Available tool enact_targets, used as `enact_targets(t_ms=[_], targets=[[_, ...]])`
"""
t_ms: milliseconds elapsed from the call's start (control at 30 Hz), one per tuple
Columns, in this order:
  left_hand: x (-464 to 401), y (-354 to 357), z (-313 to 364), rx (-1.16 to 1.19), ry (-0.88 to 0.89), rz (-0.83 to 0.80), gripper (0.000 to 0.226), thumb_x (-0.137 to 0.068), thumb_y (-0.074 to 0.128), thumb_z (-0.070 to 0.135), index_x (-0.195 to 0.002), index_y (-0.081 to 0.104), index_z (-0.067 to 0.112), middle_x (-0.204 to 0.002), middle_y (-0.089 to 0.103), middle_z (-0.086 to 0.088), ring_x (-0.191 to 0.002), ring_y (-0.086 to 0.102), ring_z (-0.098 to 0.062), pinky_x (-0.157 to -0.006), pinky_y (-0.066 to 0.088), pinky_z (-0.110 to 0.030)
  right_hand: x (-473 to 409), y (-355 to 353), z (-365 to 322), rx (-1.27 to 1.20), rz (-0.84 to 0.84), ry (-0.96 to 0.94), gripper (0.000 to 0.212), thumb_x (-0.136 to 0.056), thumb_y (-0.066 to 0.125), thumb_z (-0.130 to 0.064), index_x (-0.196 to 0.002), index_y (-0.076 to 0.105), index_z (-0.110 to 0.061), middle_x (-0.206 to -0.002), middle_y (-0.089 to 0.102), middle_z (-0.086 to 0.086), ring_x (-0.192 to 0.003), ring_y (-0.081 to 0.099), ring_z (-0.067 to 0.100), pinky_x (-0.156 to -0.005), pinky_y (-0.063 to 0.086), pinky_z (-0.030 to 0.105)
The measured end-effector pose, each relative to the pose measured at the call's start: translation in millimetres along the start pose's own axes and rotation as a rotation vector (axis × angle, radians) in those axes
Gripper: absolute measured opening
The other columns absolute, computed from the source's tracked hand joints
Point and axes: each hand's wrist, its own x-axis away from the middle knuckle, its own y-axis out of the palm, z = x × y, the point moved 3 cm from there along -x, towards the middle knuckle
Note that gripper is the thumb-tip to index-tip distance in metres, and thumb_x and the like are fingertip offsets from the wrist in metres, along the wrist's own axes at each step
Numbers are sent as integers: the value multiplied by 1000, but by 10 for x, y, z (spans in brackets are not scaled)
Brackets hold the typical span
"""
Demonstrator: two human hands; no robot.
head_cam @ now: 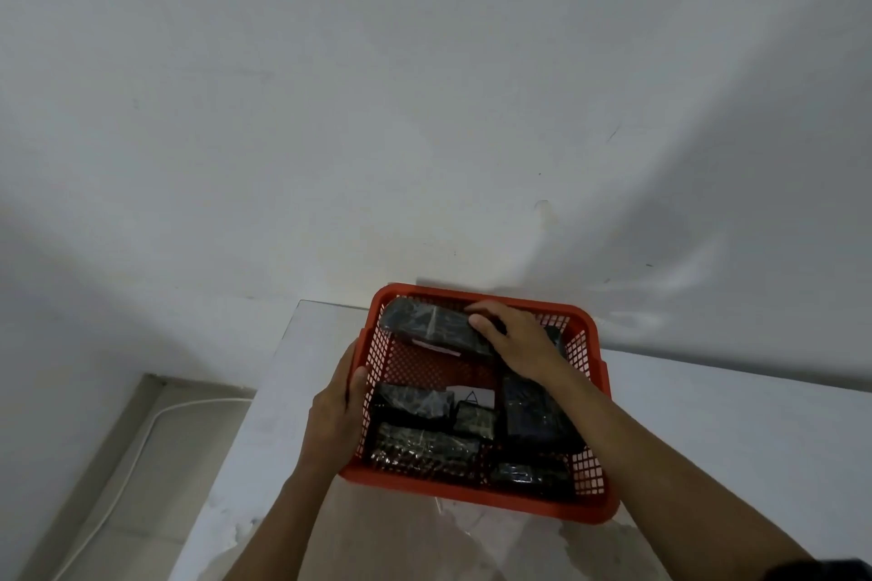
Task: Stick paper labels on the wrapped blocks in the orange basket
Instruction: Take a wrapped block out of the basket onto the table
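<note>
An orange mesh basket [476, 493] sits on a pale table. Inside lie several dark blocks wrapped in clear film. My left hand [332, 415] grips the basket's left wall, thumb inside the rim. My right hand [512, 342] reaches into the far part of the basket and holds one end of a long wrapped block [427, 325], which is tilted against the back wall. A white paper label [472, 396] with a drawn triangle lies among the blocks in the middle. More wrapped blocks [422, 446] fill the near half; my right forearm hides part of one.
The table [708, 429] stands against a white wall [424, 109]. Its left edge drops to a tiled floor, where a white cable [127, 472] runs. Bare tabletop lies to the right of the basket and in front of it.
</note>
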Motion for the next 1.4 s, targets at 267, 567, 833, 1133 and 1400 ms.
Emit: enact_targets(t_ms=[267,567,833,1133,1400], targets=[[-2,4,19,-30,-6,4,47,-99,25,42,-145,26,35,-122,48,20,-98,51,2,-86,37,-16,128,78,-90,165,117,-107,50,-92,51,-56,-134,51,-28,-123,49,-5,-113,45,8,-87,47,26],[-2,-3,-43,6,-7,-3,48,-94,23,57,-142,24,49,-124,54,17,-103,60,-9,-91,50,-34,6,-28,24,108,-58,-65,33,-95,56,-44,-123,61,-30,-114,61,-6,-103,56,12,-87,51,40],[9,-11,-1,0,-7,-5,51,-94,23,56,-143,24,45,-124,52,20,-103,57,-5,-92,47,-35,18,184,-74,355,166,-101,37,-85,69,-39,-118,57,-26,-117,56,1,-106,52,20,-82,45,35],[3,-3,-14,19,-18,-13,49,-94,23,58,-141,24,49,-123,55,17,-103,59,-9,-91,50,-37,327,256,-54,378,335,36,53,-89,46,-61,-128,59,-28,-133,51,3,-127,41,27,-106,30,48],[1,13,-36,32,-10,-13,45,-93,22,60,-138,21,57,-128,54,12,-108,59,-16,-92,49,-40,1011,305,213,264,374,473,83,-86,41,-72,-153,17,-29,-160,11,14,-146,12,33,-114,20,51]])
